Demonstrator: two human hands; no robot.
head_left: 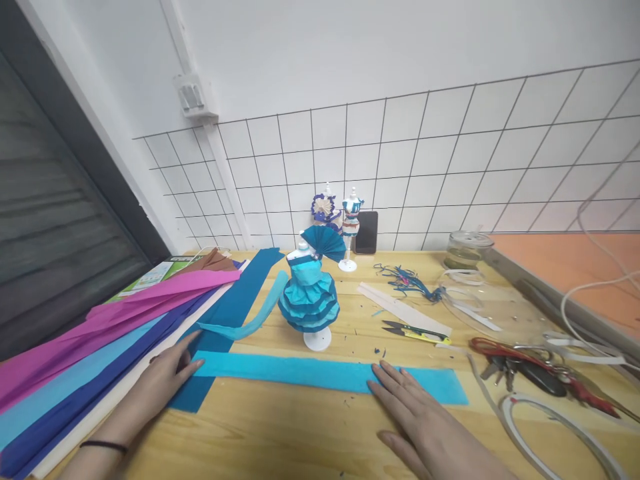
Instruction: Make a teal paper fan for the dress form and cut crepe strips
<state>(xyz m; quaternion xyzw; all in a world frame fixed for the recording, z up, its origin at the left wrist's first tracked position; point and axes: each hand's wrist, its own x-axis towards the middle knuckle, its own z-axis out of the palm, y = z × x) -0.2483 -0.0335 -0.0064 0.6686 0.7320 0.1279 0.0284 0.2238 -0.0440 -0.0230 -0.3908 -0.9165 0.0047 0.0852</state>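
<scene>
A light blue crepe paper strip (290, 371) lies flat across the table in front of me. My left hand (163, 373) is at its left end, thumb by the strip's edge and index finger apart from it, over a dark teal paper strip (240, 287). Flat on the blue strip's right part rests my right hand (405, 407), fingers stretched out. Behind the strip a small dress form (309, 287) stands upright on a white base, in a ruffled turquoise paper dress with a pleated teal fan (325, 243) at its shoulder. A narrow blue strip (255, 320) curls beside it.
Coloured paper lengths (150, 303) fill the left side. To the right lie thread snips (415, 331), a white strip (395, 303), blue scraps (407, 280), keys (505, 370) and a tape roll (550, 420). Two decorated forms (351, 223), a phone (367, 233) and a glass jar (467, 250) stand behind.
</scene>
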